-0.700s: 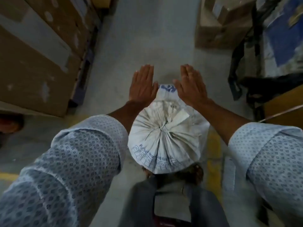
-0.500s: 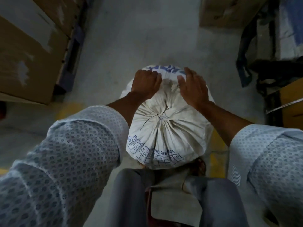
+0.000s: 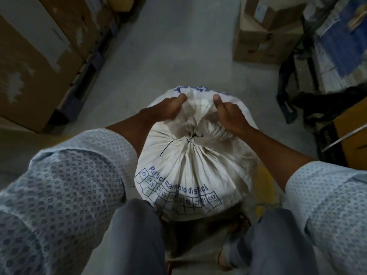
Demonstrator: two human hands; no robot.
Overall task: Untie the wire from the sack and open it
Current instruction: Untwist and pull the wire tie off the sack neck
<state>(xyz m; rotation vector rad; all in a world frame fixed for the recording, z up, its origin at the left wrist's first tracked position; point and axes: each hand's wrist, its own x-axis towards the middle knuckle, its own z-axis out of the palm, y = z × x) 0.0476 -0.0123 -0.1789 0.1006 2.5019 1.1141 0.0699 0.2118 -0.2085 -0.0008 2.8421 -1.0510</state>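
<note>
A white woven sack point(image 3: 190, 171) with blue print stands on the floor between my knees. Its neck is bunched and tied with a thin dark wire point(image 3: 188, 138); one loose wire end point(image 3: 165, 148) trails down to the left over the cloth. Above the tie, the sack's gathered top flap is gripped on both sides: my left hand point(image 3: 166, 110) holds its left part, my right hand point(image 3: 228, 114) holds its right part. Both hands sit just beyond the knot, fingers curled into the cloth.
Large cardboard boxes point(image 3: 39, 62) on a dark pallet line the left. More cartons point(image 3: 266, 34) stand at the back right, with dark straps and stacked goods point(image 3: 341, 44) on the right. Grey concrete floor point(image 3: 178, 46) stretches ahead of the sack.
My hands went from flat and open above the sack to down on its top, and now both are closed on the bunched flap. The camera has tilted closer to the sack.
</note>
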